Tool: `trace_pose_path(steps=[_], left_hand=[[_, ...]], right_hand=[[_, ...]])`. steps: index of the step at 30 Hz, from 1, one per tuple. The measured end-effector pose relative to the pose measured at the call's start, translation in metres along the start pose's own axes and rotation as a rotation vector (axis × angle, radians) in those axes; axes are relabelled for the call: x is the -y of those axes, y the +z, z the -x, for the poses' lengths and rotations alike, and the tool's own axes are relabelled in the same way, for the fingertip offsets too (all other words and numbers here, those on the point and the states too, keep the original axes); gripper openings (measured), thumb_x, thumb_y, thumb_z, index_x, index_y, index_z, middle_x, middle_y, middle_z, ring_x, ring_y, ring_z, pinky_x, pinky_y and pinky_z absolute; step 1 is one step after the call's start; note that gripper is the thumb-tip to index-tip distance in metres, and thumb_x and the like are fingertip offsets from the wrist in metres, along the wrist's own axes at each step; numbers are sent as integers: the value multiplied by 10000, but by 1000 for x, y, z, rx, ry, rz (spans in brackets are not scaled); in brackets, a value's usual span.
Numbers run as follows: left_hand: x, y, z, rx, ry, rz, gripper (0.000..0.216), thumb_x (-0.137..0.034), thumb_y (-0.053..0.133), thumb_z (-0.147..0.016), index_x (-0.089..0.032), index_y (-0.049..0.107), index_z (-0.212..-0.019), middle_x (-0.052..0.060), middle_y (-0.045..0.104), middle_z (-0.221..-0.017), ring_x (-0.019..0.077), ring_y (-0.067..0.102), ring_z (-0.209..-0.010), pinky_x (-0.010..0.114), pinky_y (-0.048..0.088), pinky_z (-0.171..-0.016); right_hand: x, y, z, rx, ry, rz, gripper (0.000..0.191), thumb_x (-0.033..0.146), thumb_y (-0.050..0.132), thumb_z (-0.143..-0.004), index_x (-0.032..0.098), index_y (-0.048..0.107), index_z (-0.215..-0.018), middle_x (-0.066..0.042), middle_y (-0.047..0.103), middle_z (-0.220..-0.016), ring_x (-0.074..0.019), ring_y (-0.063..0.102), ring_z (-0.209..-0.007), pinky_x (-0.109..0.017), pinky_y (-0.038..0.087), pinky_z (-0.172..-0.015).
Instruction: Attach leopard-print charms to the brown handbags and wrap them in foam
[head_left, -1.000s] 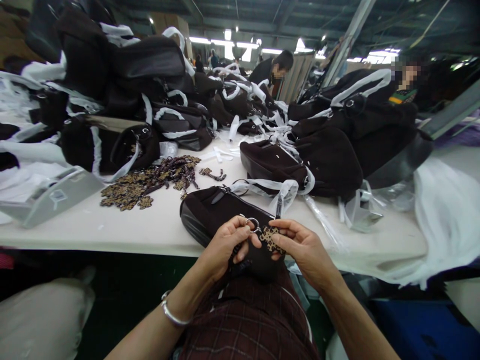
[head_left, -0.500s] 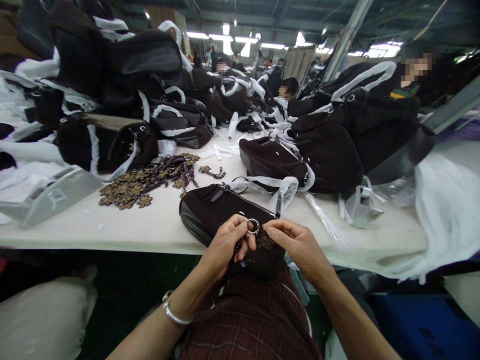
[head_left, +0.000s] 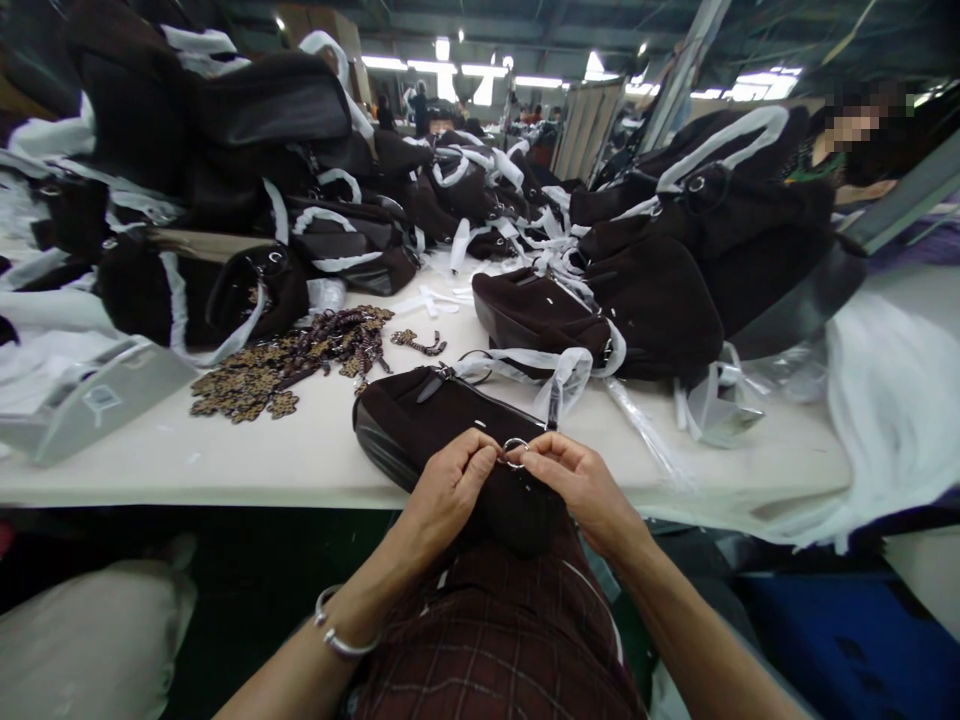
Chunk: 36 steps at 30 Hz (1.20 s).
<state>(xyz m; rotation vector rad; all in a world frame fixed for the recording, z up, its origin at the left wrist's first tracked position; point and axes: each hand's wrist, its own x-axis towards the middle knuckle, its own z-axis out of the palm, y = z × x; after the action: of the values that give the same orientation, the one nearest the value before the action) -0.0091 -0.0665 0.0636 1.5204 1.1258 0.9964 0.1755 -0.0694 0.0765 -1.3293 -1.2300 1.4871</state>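
Between my two hands is a round silver metal ring [head_left: 514,441]. My left hand [head_left: 455,480] pinches its left side between thumb and finger, and my right hand [head_left: 574,482] pinches its right side. Both hands are just over the front of a dark brown handbag [head_left: 431,420], which lies at the table's front edge with its handle wrapped in white material. Whatever hangs from the ring is hidden behind my fingers. Left of the bag lies a pile of flower-shaped bag charms [head_left: 247,385], with a single charm [head_left: 418,343] apart from it.
Wrapped dark handbags are heaped at the left [head_left: 262,110] and the right [head_left: 652,300] of the white table [head_left: 300,465]. A grey bin [head_left: 112,395] with white sheets stands at the left. White wrapping [head_left: 892,400] hangs over the right edge. A person [head_left: 832,150] is at the back right.
My hands have come together at the ring, the right fingers now gripping it too. The flower charm seen under my right hand is now out of sight. The view has shifted slightly.
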Motion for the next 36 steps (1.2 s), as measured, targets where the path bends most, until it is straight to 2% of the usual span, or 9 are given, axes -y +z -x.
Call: trace_pose_path(steps=[4, 8, 12, 17, 21, 27, 30, 33, 36], left_hand=[[-7, -5, -4, -33, 124, -153, 181, -309, 525, -948, -239, 692, -944, 32, 665, -922, 184, 607, -889, 268, 437, -816], [-15, -5, -9, 67, 194, -147, 141, -289, 590, -915, -248, 713, -971, 42, 676, -922, 194, 618, -878, 284, 452, -812], [-24, -7, -11, 186, 304, -229, 96, -238, 617, -899, -241, 712, -883, 39, 658, -848, 188, 604, -823, 285, 439, -779], [-29, -5, -11, 244, 357, -107, 139, -265, 578, -935, -211, 698, -890, 43, 649, -820, 159, 604, -748, 261, 455, -705], [-21, 4, -15, 266, 455, 44, 98, -232, 623, -912, -176, 700, -893, 52, 667, -831, 145, 614, -730, 252, 473, -683], [-9, 13, -26, 296, 499, 108, 71, -171, 629, -905, -166, 692, -872, 68, 690, -947, 166, 643, -905, 279, 498, -826], [-3, 15, -33, 311, 348, 26, 84, -180, 620, -903, -174, 682, -960, 57, 687, -979, 168, 640, -918, 280, 497, -837], [5, 16, -47, 209, 199, -152, 133, -164, 575, -901, -184, 666, -996, 36, 692, -959, 169, 638, -903, 283, 487, -835], [13, 18, -67, 186, 153, -411, 153, -149, 543, -883, -183, 678, -946, 43, 707, -962, 190, 641, -917, 308, 469, -863]], right_hand=[[7, -4, 3, 69, 17, -28, 317, 487, 691, -809, 174, 648, -834, -30, 700, -874, -134, 569, -752, -238, 407, -650], [9, -8, 7, 157, 62, -39, 356, 501, 732, -771, 170, 602, -779, 41, 555, -682, -87, 441, -611, -221, 323, -570], [8, -12, 12, 211, 71, -55, 347, 464, 781, -739, 163, 610, -766, 52, 528, -669, -76, 413, -606, -219, 288, -566], [2, -14, 16, 306, 88, -383, 299, 415, 785, -759, 177, 632, -853, 15, 633, -770, -99, 550, -686, -227, 401, -669], [-12, -12, 19, 451, 223, -495, 372, 415, 810, -731, 137, 688, -945, -52, 705, -800, -145, 657, -724, -283, 479, -740], [-24, -14, 30, 220, 160, -644, 235, 355, 794, -753, 150, 700, -819, -39, 722, -792, -156, 698, -763, -290, 529, -802], [-29, -18, 30, 55, 149, -602, 240, 361, 789, -754, 150, 678, -788, -42, 720, -729, -150, 694, -684, -259, 544, -707], [-36, -20, 24, -110, 168, -578, 273, 386, 797, -735, 162, 645, -770, -20, 694, -647, -117, 635, -533, -222, 514, -559], [-44, -20, 15, -237, 146, -595, 301, 404, 806, -710, 169, 629, -772, -20, 696, -652, -120, 627, -517, -210, 487, -518]])
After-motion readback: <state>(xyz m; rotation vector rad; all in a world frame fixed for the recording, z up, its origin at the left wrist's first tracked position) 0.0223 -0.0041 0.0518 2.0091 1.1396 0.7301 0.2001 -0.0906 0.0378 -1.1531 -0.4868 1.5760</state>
